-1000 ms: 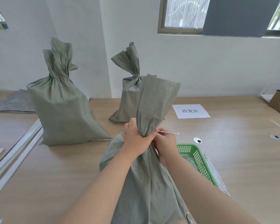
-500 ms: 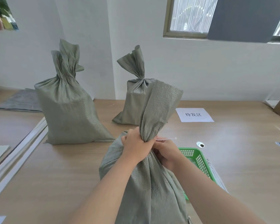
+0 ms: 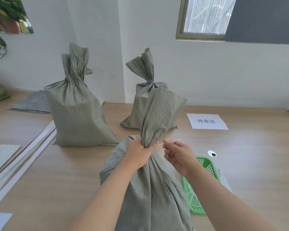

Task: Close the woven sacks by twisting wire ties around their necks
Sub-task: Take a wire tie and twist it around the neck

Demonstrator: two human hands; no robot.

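**Neck gathered, tie waiting beside it**

Your left hand point(image 3: 138, 151) grips the bunched neck of the near sack point(image 3: 150, 194), fingers curled tight round it. That likely keeps the cloth from springing open while the tie goes on. The sack stands upright on the worktop point(image 3: 70, 177) right before you, its loose top fanning above your fist.

Your right hand point(image 3: 178, 155) pinches a thin white wire tie point(image 3: 173, 140) between thumb and fingertips, just beside the neck. Its near end reaches toward your left thumb; contact cannot be told. No wrap is made yet.

The green basket point(image 3: 207, 165) sits by your right forearm, handy for ties. Behind, the left sack point(image 3: 77, 114) and the back sack point(image 3: 140, 105) stand with necks cinched.
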